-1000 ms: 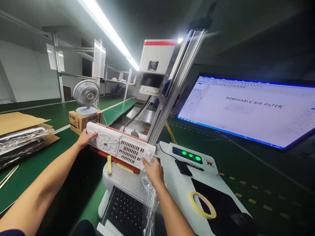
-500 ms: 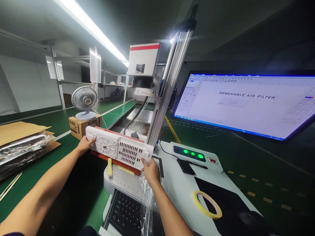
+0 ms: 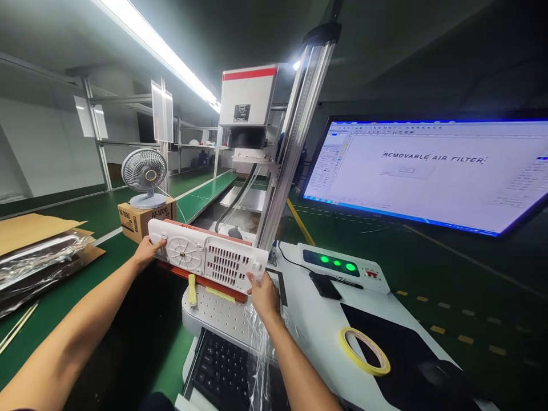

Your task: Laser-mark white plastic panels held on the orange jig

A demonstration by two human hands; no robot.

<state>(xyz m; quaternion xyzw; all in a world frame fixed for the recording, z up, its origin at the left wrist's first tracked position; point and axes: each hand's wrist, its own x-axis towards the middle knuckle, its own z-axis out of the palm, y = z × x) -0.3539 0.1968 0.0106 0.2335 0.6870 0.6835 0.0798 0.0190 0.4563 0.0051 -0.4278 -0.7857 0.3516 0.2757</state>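
A long white plastic panel (image 3: 226, 264) with a round ribbed area and a slotted grille is held up tilted, its long side across the view. My left hand (image 3: 148, 252) grips its left end, thumb on the face. At the right end my right hand (image 3: 263, 294) holds it, with clear plastic film (image 3: 259, 354) hanging below. Behind and under the panel lies an orange-red piece (image 3: 205, 283) above a perforated plate (image 3: 214, 311). A yellow strip (image 3: 192, 290) stands at the plate's front edge.
A white machine head (image 3: 248, 97) hangs from a metal column (image 3: 295, 137). On the right are a monitor (image 3: 423, 171), a yellow tape roll (image 3: 365, 351) and a black mat (image 3: 398, 354). A keyboard (image 3: 222, 368) sits below; a fan (image 3: 144, 171) on a box (image 3: 137, 222) stands left.
The view has shifted slightly, so the tape roll appears further right and the machine head a little higher. Both hands keep hold of the panel, which has hardly moved.
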